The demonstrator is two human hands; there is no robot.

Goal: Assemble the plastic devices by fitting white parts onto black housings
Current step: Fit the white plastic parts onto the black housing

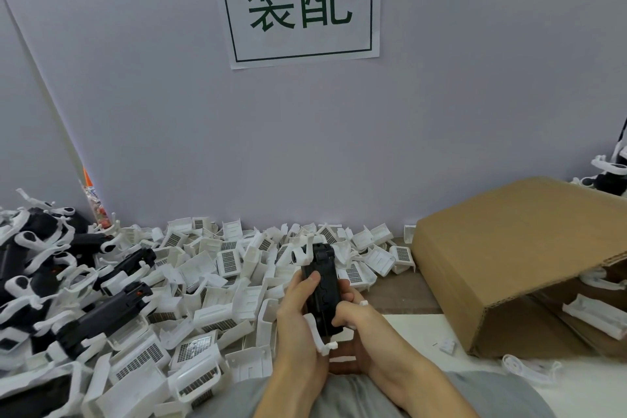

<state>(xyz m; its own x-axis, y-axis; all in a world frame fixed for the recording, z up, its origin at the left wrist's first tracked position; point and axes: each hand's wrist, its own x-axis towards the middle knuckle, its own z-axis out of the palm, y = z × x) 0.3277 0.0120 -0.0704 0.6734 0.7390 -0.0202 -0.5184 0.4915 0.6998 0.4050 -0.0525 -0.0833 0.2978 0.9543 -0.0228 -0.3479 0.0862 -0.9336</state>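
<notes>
fingers [314, 276] of your left hand [298, 326] and right hand [353, 319] grip one black housing [322, 285], white part [317, 332] half-fitted; finished units [51, 268] far left, loose parts [210, 282] heaped remain.

The housing [321, 285] held in both hands is black plastic, matt with a faint sheen, and the clip [317, 332] on it is smooth white plastic; the loose parts [217, 268] heaped on the table are the same smooth white plastic, many with dark, fine-gridded mesh panels. The box [509, 248] is brown corrugated cardboard, matt and slightly rough, its fluted edge showing at the open flap. The sign [298, 3] is thin white paper with matt dark-green print, on a smooth, matt pale-grey wall [441, 112], and the cloth [373, 397] at the bottom edge is soft grey fabric.
</notes>
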